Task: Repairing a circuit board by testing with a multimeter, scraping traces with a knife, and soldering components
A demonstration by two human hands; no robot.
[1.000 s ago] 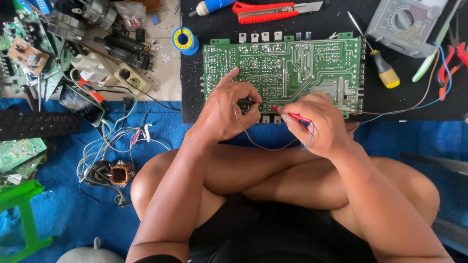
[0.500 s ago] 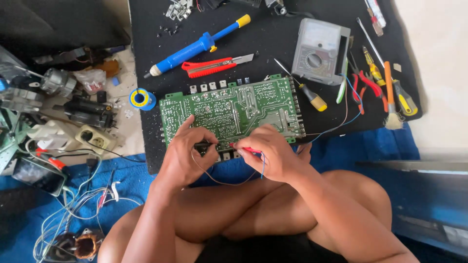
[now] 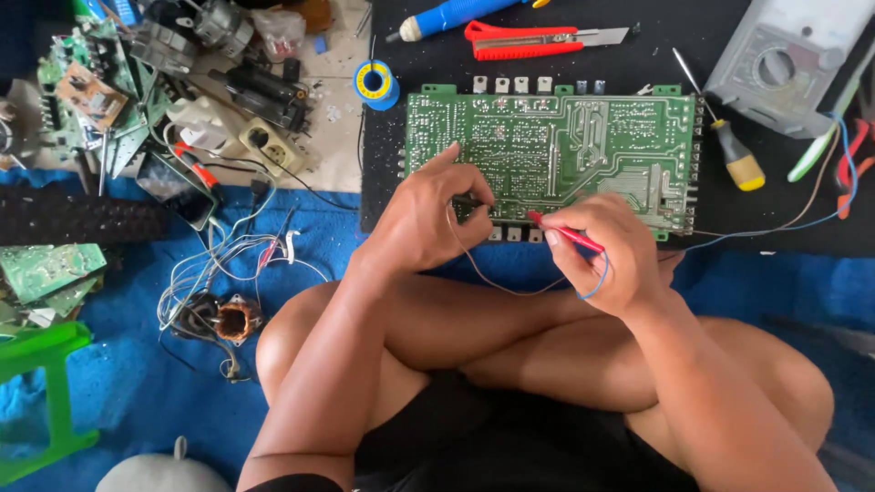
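Blue carpet point(image 3: 118, 383) covers the floor where the person sits cross-legged, and a black mat point(image 3: 638, 59) spread over it serves as the work surface. On that mat lies a large green circuit board point(image 3: 583, 146), solder side up, just in front of the knees. The left hand point(image 3: 428, 219) rests on the board's near edge, fingers pinched closed around a dark probe tip. The right hand point(image 3: 606, 251) is curled tight on a red probe point(image 3: 565, 234) whose point touches the board's lower edge, with thin wires looping between the two hands. Beyond the board sit a red utility knife point(image 3: 538, 38), a blue-handled tool point(image 3: 456, 16), a yellow-handled screwdriver point(image 3: 734, 155) and a grey meter point(image 3: 788, 64). Off to the left, a roll of solder point(image 3: 374, 84), loose parts, tangled white wires point(image 3: 219, 264) and a green stool point(image 3: 41, 392) crowd the floor.
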